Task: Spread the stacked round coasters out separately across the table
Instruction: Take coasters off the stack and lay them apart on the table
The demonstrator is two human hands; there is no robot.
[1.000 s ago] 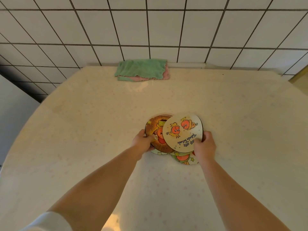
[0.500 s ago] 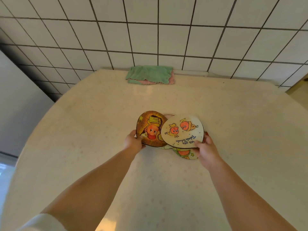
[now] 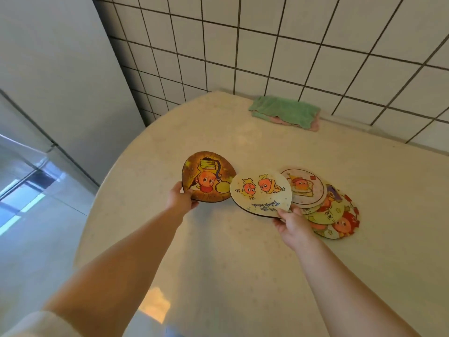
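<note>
My left hand pinches the near edge of a dark orange round coaster with a cartoon figure, held tilted above the table's left part. My right hand grips the near edge of a white round coaster showing two orange figures, lifted just left of the pile. The remaining coasters lie fanned and overlapping on the cream table, right of both held ones, partly hidden by my right hand.
A folded green cloth over a pink one lies at the table's far edge against the tiled wall. The table's rounded edge drops to the floor at the left, beside a grey cabinet.
Both hands have lifted their coasters and carried them left, away from the pile. The orange coaster has moved clear of the white one, uncovering the fanned coasters. The camera has swung left.
</note>
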